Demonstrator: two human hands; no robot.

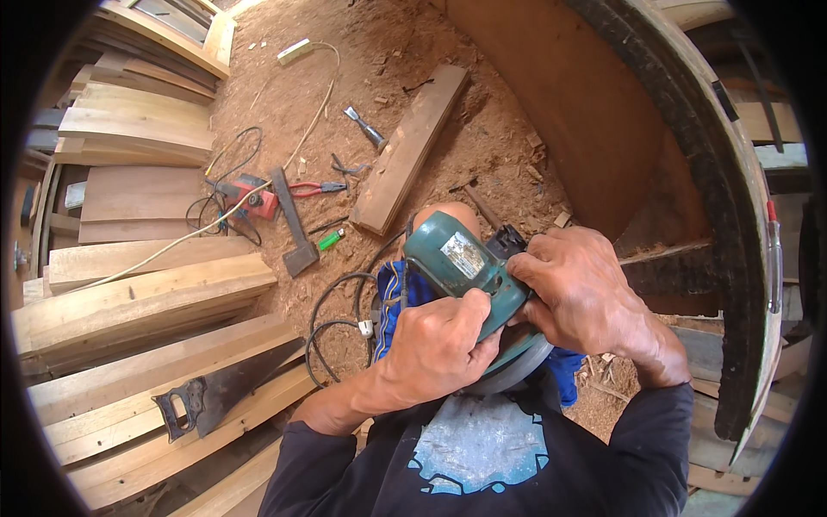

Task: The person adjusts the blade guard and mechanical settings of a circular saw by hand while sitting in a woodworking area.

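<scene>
A green corded power tool (448, 254) with a worn silver label rests in my lap, above blue trousers. Its round, dark grey disc or guard (514, 366) shows at the lower side, near my shirt; the exact kind of tool cannot be told. My left hand (444, 340) is closed at the tool's near left side, thumb pressed on the housing. On the other side, my right hand (577, 289) grips the housing with bent fingers, its thumb close to the left one. What the fingertips touch between the hands is hidden. A black part (506, 241) juts out beyond the right fingers.
Stacked planks (138, 297) line the left, with a handsaw (224, 392) on them. On the sawdust-covered ground lie a hammer (295, 228), red pliers (314, 189), a red power tool (257, 200), a green lighter (331, 239) and a timber beam (413, 146). A curved wooden wall (594, 112) rises at right.
</scene>
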